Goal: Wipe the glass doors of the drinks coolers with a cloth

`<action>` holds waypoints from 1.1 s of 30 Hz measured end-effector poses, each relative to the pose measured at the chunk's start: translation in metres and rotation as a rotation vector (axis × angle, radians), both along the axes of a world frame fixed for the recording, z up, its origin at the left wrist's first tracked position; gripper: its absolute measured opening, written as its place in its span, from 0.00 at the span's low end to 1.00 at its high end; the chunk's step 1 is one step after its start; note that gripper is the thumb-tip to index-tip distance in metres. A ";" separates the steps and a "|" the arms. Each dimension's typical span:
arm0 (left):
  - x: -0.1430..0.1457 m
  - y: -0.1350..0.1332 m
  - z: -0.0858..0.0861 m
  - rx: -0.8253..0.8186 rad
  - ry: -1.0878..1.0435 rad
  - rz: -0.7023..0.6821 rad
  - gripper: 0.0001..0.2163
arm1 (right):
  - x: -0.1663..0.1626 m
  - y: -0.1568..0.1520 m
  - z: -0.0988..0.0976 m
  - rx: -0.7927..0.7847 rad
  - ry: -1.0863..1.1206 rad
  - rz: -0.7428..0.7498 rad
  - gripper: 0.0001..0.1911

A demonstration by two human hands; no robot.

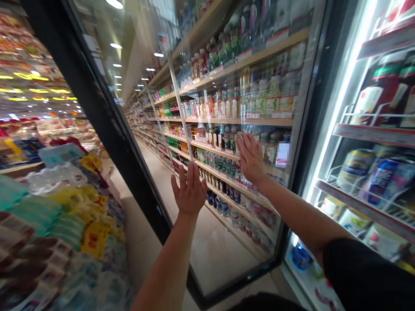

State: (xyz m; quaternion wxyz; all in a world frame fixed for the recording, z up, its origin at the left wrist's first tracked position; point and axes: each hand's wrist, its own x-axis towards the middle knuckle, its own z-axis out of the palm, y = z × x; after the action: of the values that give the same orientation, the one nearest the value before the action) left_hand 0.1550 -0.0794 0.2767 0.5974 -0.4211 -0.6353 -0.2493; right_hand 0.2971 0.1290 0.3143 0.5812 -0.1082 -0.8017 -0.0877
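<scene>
A glass cooler door with a black frame (126, 177) stands swung open in front of me. My left hand (188, 189) is raised to the lower middle of the pane, fingers stretched and palm toward the glass. Higher and to the right, my right hand (251, 159) lies flat against the pane with its fingers extended. Beside its fingertips is a pale beige patch; I cannot tell whether it is a cloth or a reflection. A small white label (283, 154) shows near the pane's right edge. Bottles on long shelves appear in the glass, seen through it or reflected.
On the right, the lit cooler holds dark bottles (369, 97), tilted cans (384, 179) and tubs on wire-fronted shelves (372, 218). Packaged goods (68, 207) are piled at the left. Pale floor (139, 233) runs between the pile and the door.
</scene>
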 end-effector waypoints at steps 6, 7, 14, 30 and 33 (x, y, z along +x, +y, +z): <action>-0.004 0.002 -0.003 0.016 -0.034 -0.014 0.32 | 0.008 -0.001 -0.072 -0.029 -0.038 0.024 0.30; -0.004 0.002 -0.003 0.016 -0.041 -0.022 0.33 | 0.011 0.001 -0.081 -0.011 -0.074 0.038 0.30; -0.004 0.002 -0.001 -0.003 -0.042 -0.023 0.34 | 0.022 0.050 -0.009 -0.160 0.163 0.009 0.30; 0.001 0.003 0.000 -0.001 0.016 0.065 0.35 | 0.041 0.110 -0.032 -0.281 0.338 0.049 0.30; 0.002 0.003 0.000 0.005 0.015 0.065 0.35 | 0.044 0.094 -0.088 -0.345 0.298 0.038 0.31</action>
State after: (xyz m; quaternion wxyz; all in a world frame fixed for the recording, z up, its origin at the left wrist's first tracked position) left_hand 0.1569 -0.0762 0.2766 0.6110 -0.4007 -0.6435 -0.2279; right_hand 0.3406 0.2235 0.2263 0.6678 -0.2028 -0.7118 0.0785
